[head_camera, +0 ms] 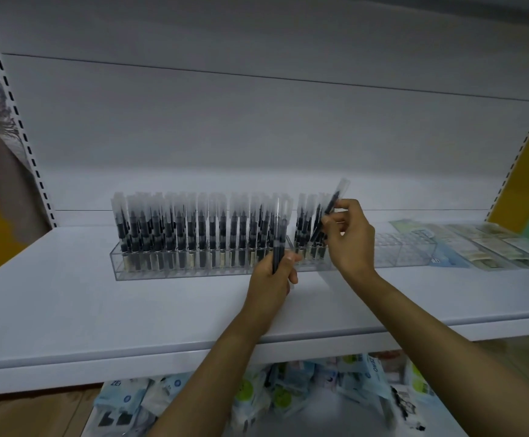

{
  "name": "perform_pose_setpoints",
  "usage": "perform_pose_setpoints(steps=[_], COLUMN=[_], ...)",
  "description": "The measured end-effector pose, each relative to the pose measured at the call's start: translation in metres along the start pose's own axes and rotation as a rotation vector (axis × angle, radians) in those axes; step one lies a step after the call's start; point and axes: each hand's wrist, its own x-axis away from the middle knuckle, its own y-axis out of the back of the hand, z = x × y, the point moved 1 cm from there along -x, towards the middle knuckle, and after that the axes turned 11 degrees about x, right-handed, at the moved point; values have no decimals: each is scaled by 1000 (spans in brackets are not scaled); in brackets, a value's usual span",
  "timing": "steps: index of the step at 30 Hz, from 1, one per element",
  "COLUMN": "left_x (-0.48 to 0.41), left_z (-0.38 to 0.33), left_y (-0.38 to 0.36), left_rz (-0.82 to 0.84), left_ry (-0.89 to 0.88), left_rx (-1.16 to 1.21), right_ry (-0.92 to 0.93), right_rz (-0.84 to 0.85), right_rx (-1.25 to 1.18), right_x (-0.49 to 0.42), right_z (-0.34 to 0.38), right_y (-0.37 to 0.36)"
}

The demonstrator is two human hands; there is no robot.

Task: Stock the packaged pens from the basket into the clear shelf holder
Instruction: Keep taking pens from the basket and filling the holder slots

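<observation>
A long clear holder [149,272] stands on the white shelf [99,310], its left and middle slots packed with upright packaged black pens [193,234]. My left hand [272,275] grips a small bunch of packaged pens [277,238] upright in front of the holder's middle. My right hand [348,238] pinches one packaged pen [331,209], tilted with its top to the right, over the last filled slots. The slots at the holder's right end [402,250] hold nothing. The basket is not clearly visible.
Flat packaged goods [493,247] lie on the shelf right of the holder. Below the shelf's front edge lies a pile of bagged items [288,392]. Perforated uprights [20,127] frame the white back panel.
</observation>
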Motion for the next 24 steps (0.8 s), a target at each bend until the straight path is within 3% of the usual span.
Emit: perform_pose_setpoints(steps=[5, 10, 24], left_x=[0, 1, 2], left_z=[0, -1, -3], left_y=[-1, -1, -1], left_rz=[7, 10, 13], left_ry=[2, 0, -8], left_rx=[9, 15, 21], right_ry=[22, 5, -6], right_rz=[20, 161, 106], right_rx=[70, 254, 109], right_x=[-3, 2, 8], right_z=[-5, -17, -30], right_y=[-3, -17, -30])
